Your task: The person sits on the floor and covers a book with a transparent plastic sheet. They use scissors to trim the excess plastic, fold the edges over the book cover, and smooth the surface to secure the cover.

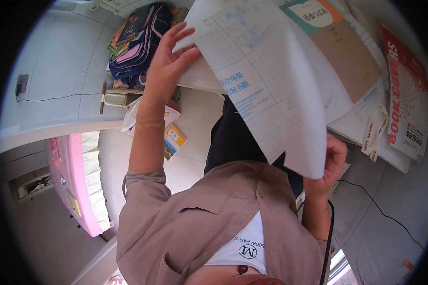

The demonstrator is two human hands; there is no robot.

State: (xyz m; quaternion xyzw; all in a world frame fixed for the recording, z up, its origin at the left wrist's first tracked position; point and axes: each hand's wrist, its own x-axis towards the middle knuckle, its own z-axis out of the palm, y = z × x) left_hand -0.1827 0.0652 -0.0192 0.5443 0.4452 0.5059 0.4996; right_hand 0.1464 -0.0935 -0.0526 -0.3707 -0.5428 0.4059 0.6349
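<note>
A large self-adhesive book-cover sheet (249, 67), its backing printed with a blue grid and writing, spreads over the white table (203, 73) and hangs past its front edge towards my lap. My right hand (328, 167) grips its lower right corner, where the sheet curls up and over. At the left edge of the sheet, my left hand (173, 53) has its fingers and thumb apart; whether they pinch the sheet is unclear. A textbook (346, 53) with a green, orange and brown cover lies to the right, partly hidden by the raised sheet.
A red and white book-cover packet (408, 99) and a printed ribbon (374, 131) lie at the table's right end. At the left stands a navy school backpack (142, 42) with books on it. Another book (174, 139) is lower down. A black cable (381, 210) crosses the floor.
</note>
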